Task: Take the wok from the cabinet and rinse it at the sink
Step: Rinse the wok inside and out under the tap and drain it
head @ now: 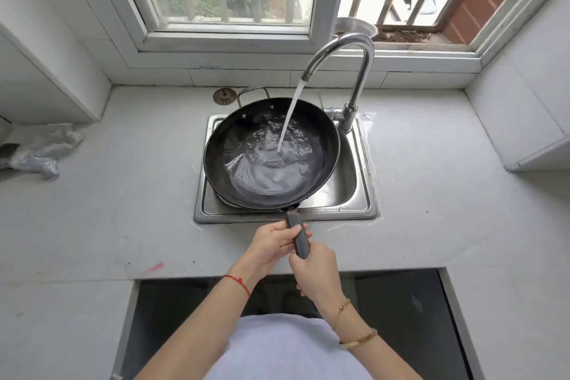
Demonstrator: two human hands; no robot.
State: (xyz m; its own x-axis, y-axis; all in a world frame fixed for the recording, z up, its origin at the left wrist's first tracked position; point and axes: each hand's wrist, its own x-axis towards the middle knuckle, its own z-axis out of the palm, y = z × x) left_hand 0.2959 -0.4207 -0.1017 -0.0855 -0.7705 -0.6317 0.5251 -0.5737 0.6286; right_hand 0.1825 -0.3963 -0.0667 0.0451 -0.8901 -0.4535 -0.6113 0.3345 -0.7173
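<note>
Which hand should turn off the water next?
Probably the right hand. The curved silver faucet stands at the sink's right side, and the left hand grips the round black wok's handle nearer the pan.

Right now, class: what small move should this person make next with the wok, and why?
Probably tilt and swirl the wok: both hands, left and right, grip its handle, and tap water has pooled inside over the sink.

Red string [238, 281] on left wrist, gold bracelets [357, 340] on right.
</note>
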